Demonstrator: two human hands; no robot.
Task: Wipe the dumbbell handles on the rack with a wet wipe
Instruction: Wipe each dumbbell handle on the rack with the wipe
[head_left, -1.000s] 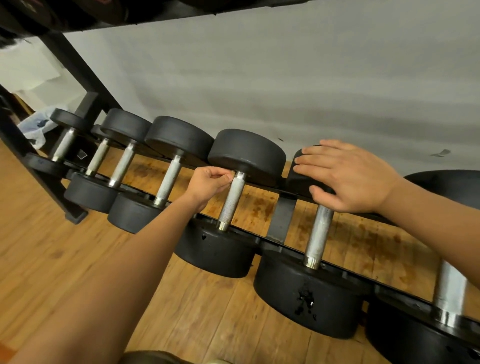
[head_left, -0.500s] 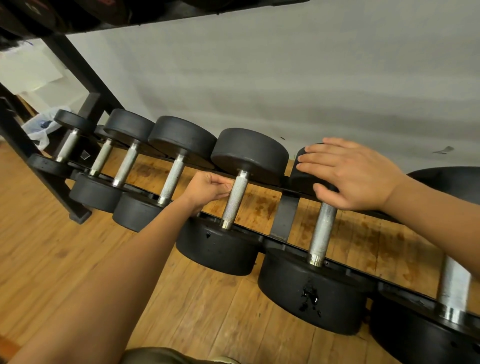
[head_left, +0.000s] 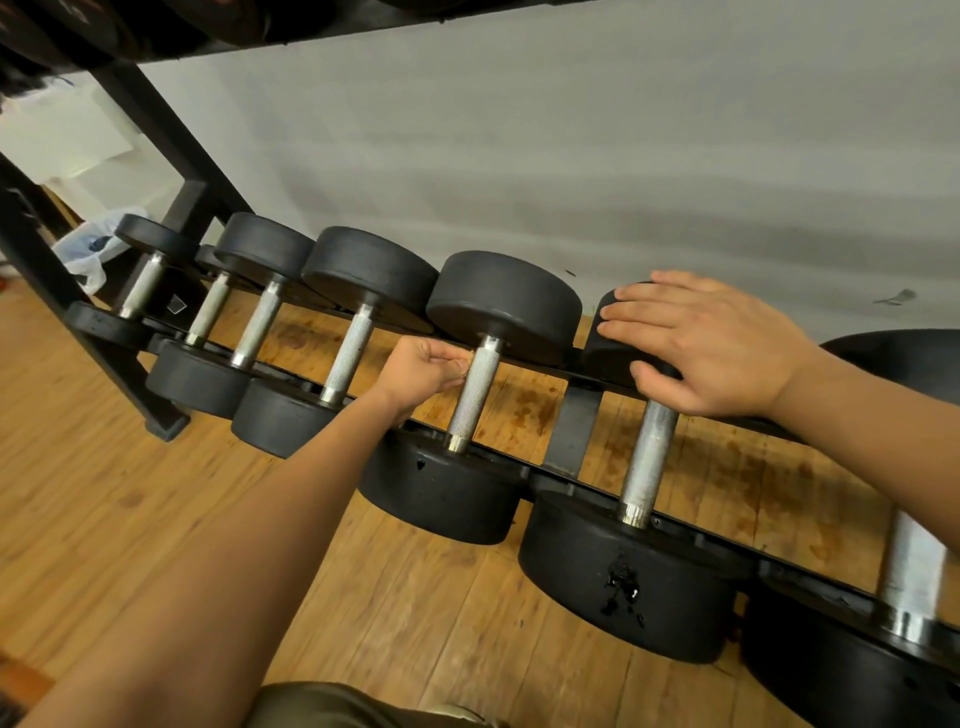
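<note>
A black rack slants from the left middle of the frame down to the lower right. It carries a row of black dumbbells with bare metal handles.

The left hand reaches in from the lower left to the centre of the frame, just left of the middle dumbbell. Its fingers are curled in, with the thumb tip pressed to the forefinger. The knuckles touch the upper part of that dumbbell's knurled handle. The pinch is too small in the frame to tell whether a wipe sits in it.

The right hand comes in from the right edge and lies flat on the far head of the next dumbbell to the right. Its fingers are straight and close together, pointing left, and grip nothing. The thumb rests at the top of that dumbbell's smooth handle.

Four smaller dumbbells sit on the rack towards the upper left. A larger dumbbell is cut off by the right edge.

Under the rack is a wooden floor, with dark stains showing between the rails. A grey wall fills the upper part of the frame. A pale plastic bag lies at the left edge, beyond the rack's leg.
</note>
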